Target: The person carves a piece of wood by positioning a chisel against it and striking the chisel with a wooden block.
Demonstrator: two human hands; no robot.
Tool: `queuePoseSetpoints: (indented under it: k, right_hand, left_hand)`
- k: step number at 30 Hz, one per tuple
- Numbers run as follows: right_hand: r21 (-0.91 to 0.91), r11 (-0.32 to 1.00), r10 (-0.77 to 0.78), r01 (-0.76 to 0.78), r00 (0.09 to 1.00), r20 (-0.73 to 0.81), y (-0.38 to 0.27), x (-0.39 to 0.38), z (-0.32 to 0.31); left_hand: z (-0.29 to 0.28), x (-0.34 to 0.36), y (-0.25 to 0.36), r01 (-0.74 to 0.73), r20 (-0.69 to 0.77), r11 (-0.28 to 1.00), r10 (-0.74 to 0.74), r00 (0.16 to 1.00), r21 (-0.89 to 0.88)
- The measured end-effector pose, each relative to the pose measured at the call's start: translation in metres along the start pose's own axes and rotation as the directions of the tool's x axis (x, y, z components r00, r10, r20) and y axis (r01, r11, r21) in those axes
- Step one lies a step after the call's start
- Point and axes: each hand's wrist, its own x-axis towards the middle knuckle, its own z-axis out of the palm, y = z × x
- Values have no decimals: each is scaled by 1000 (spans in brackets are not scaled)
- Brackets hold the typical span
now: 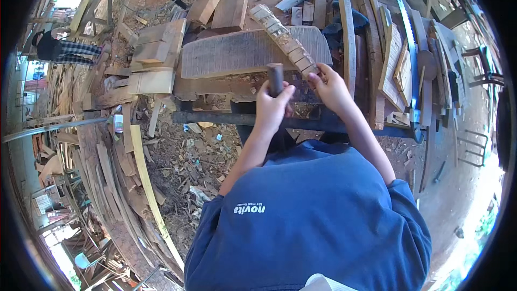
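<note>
My left hand (pixel 273 105) is closed around a dark round rod (pixel 276 78), which stands roughly upright. The rod's top end shows above the fist, while its lower part is hidden, so its kind cannot be told. My right hand (pixel 333 87) grips the near end of a long pale wooden piece (pixel 286 40) with a row of notches across it. This notched piece slants away to the left, over a thick grey-brown wooden block (pixel 231 53) on the workbench. The two hands are apart, both near the bench's front edge.
Wooden blocks (pixel 156 48) are stacked at the bench's left. Boards and a blue-edged saw (pixel 412 48) stand along its right. A dark metal bar (pixel 323 124) runs along the front. Wood chips (pixel 183 156) cover the ground. Another person (pixel 64 48) is at the far left.
</note>
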Motion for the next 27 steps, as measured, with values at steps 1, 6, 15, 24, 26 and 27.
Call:
queuePoseSetpoints:
  k: [1,6,15,24,26,27]
  right_hand:
    - [-18,999,-39,39,999,-26,-6,-3,-10]
    - [-494,844,-265,207,963,-50,-30,-6,-43]
    - [-423,763,-527,488,849,29,-29,62,-42]
    - [-305,851,-439,428,898,35,-19,82,-34]
    - [-296,853,-437,430,898,46,-18,83,-36]
    - [-283,853,-441,438,896,56,-19,85,-37]
  left_hand:
    - [-4,0,0,20,-23,998,-21,1000,-53]
    - [-42,-11,-12,-48,-202,978,5,979,-205]
    - [-71,-31,-26,-130,-328,914,-4,945,-383]
    - [-84,-44,-33,-190,-409,872,-12,913,-450]
    - [-87,-44,-36,-196,-414,870,-9,910,-452]
    - [-87,-43,-37,-211,-419,865,1,908,-456]
